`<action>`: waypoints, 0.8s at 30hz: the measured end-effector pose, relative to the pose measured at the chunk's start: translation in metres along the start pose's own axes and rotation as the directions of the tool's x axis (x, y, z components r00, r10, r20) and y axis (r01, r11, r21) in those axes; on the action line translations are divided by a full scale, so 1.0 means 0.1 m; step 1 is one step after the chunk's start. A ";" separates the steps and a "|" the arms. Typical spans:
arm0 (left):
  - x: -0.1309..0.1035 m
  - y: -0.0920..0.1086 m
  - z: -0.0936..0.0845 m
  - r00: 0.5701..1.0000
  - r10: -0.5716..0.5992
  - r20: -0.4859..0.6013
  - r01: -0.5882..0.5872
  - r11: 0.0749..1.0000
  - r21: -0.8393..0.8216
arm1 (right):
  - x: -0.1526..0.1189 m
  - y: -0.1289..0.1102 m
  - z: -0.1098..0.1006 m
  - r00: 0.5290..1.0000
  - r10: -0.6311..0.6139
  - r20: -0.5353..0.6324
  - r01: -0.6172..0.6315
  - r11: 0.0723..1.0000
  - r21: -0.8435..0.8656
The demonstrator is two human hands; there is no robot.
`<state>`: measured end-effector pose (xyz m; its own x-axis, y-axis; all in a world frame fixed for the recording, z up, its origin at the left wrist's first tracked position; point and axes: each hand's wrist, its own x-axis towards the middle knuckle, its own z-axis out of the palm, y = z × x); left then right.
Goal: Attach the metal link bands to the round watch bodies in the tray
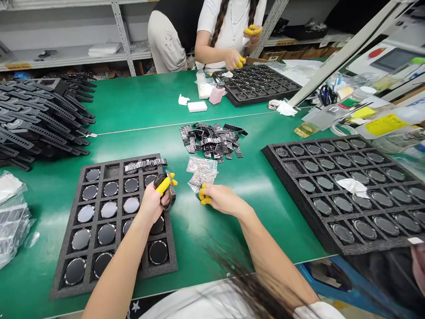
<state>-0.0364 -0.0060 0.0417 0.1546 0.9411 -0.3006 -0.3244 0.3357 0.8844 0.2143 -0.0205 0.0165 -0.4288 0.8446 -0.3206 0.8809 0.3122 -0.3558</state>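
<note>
- Inside the left hand [153,197]: watch [172,196], gripped by curled fingers.
- By the right hand [214,197]: bag of pins [198,169]; fingers curled, hold unclear.
- Likely picking from the bag; next calls for precise pinching.

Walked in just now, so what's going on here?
The left hand holds a dark watch-like piece over the right side of a foam tray of round pieces. The right hand is at the near edge of a clear bag of small pins; whether it grips one is hidden. Black strips lie piled beyond. A co-worker's hand is by another tray.
</note>
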 end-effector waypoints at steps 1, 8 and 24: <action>0.00 -0.03 0.00 1.000 0.022 0.013 -0.022 0.999 0.029 | 0.00 -0.02 0.01 1.000 -0.008 0.003 0.008 1.000 -0.018; 0.03 -0.33 0.00 0.944 0.272 0.188 -0.329 0.828 0.454 | -0.01 0.03 -0.02 0.990 -0.120 -0.072 0.135 0.953 0.271; 0.03 -0.43 -0.02 0.874 0.335 0.351 -0.482 0.520 0.705 | -0.06 -0.39 0.01 0.996 0.067 0.055 -0.055 0.979 -0.197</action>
<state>-0.0237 -0.0179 0.0020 0.3540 0.9216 0.1591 0.4150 -0.3072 0.8564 0.1822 -0.0381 0.0309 -0.3794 0.8382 -0.3918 0.9252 0.3451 -0.1578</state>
